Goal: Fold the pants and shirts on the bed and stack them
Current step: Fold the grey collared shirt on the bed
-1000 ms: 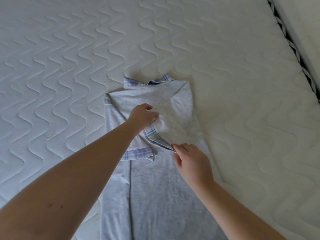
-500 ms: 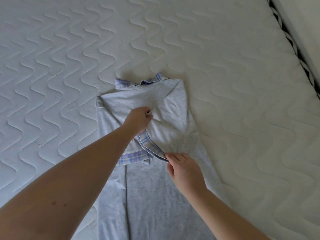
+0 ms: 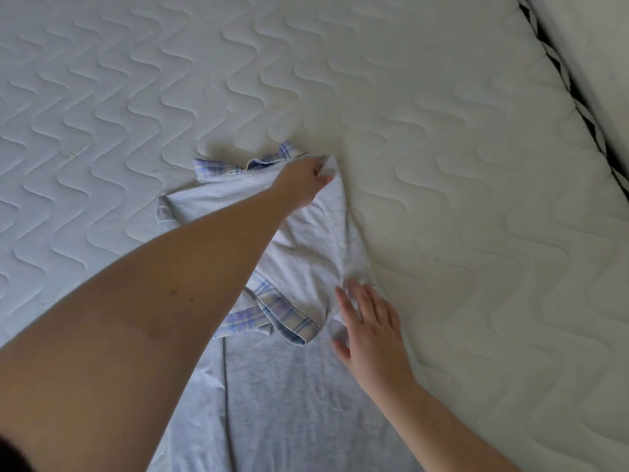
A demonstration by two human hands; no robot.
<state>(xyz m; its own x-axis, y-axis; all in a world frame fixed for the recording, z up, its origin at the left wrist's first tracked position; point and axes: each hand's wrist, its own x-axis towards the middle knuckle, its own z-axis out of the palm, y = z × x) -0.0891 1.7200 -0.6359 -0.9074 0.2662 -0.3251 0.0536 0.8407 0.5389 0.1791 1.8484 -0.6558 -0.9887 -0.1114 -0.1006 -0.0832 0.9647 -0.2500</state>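
Left hand (image 3: 303, 183) pinches shirt (image 3: 306, 264) at its top right corner; right hand (image 3: 369, 327) lies flat, fingers straight, on shirt's right edge; mattress (image 3: 442, 165) beneath.

A white quilted mattress (image 3: 442, 165) with wavy stitching fills the view; a black-and-white patterned edge trim (image 3: 558, 68) runs toward two o'clock.

White quilted mattress (image 3: 442, 165) spreading around both hands, grey shirt with plaid trim (image 3: 289, 386) lying flat on it beneath the right hand (image 3: 371, 332)
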